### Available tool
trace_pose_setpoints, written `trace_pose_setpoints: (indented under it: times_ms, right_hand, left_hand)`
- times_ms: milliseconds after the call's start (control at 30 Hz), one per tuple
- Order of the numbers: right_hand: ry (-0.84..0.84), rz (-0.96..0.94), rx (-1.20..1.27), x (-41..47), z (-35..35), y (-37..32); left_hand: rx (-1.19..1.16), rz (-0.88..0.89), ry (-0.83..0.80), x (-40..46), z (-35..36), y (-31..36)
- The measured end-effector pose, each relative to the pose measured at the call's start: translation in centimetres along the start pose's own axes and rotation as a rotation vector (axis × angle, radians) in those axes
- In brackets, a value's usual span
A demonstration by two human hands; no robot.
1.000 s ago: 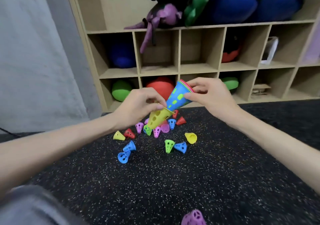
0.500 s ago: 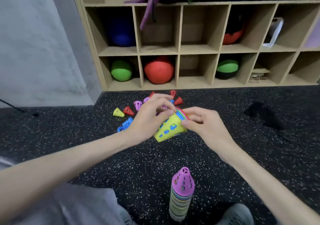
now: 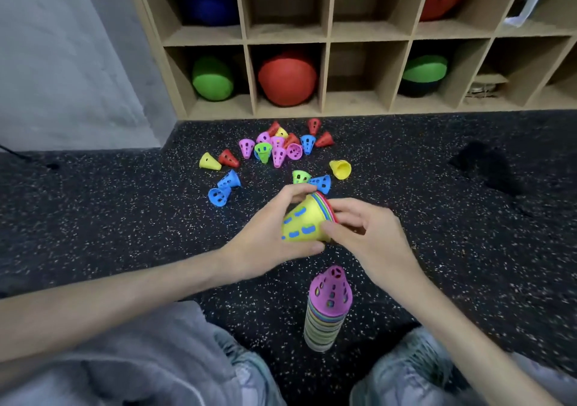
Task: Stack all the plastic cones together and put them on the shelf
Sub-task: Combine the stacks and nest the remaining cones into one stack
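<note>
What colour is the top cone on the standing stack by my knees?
Purple, seen in the head view.

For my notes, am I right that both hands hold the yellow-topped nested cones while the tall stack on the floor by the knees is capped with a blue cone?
Not quite: the head view shows the tall stack capped with a purple cone, not blue. The left hand and right hand do hold the yellow-topped nested cones.

Held tilted between left hand (image 3: pixel 265 243) and right hand (image 3: pixel 371 237): a small stack of cones (image 3: pixel 307 221), above the floor (image 3: pixel 125 218). Stood upright nearer, between the knees: a taller stack (image 3: pixel 326 312). Lay scattered beyond, before the shelf (image 3: pixel 324 71): loose cones (image 3: pixel 274 149).
</note>
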State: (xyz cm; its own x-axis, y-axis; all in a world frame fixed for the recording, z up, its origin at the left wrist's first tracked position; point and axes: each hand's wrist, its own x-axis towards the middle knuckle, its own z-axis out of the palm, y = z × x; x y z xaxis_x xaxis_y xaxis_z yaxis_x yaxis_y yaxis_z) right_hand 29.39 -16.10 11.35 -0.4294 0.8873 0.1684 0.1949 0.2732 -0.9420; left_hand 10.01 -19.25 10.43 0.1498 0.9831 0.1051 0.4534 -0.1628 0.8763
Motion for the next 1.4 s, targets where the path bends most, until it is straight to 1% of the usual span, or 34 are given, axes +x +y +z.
trace_pose_setpoints:
  times_ms: [133, 233, 300, 400, 467, 600, 800, 933, 1000, 1167, 1333, 1400]
  right_hand:
    - [-0.014, -0.027, 0.020, -0.2, 0.2, 0.2]
    - [0.031, -0.004, 0.009, -0.3, 0.0, 0.9]
    - [0.029, 0.033, 0.031, -0.5, -0.2, 1.4]
    - [-0.019, 0.039, 0.064, -0.9, -0.6, 1.8]
    - [-0.040, 0.055, 0.112, -1.1, -0.9, 2.0]
    - [-0.045, 0.115, 0.092, -1.7, -1.3, 3.4]
    - [-0.033, 0.116, 0.013, -1.9, -2.2, 4.6]
    - [-0.039, 0.163, 0.039, -2.5, -2.2, 5.4]
    - [-0.045, 0.187, -0.006, -2.6, -2.3, 5.9]
    - [-0.107, 0.201, -0.183, -2.9, -3.0, 7.2]
    - [-0.135, 0.155, -0.475, -3.6, -3.6, 8.6]
    - [-0.154, 0.154, -0.461, -4.0, -3.7, 8.7]
  left_hand:
    - [0.050, 0.035, 0.048, -0.4, 0.0, -0.6]
    - [0.113, 0.063, 0.071, -0.6, -0.2, -0.8]
    - [0.162, 0.070, 0.052, -0.8, -0.1, -0.8]
    - [0.198, 0.047, 0.003, -1.1, 0.0, -0.7]
    - [0.193, 0.048, 0.005, -1.3, 0.2, -0.6]
    - [0.080, 0.011, 0.042, -1.6, 0.8, -0.4]
    - [0.077, -0.034, 0.147, -1.9, 2.0, -1.0]
    - [0.104, -0.053, 0.155, -1.8, 2.5, -1.2]
    - [0.126, -0.051, 0.134, -1.7, 2.8, -1.3]
    - [0.195, -0.034, 0.010, -1.2, 3.9, -1.9]
    - [0.286, -0.024, -0.099, -0.9, 4.8, -3.2]
    - [0.343, -0.036, -0.159, -1.0, 5.1, -3.5]
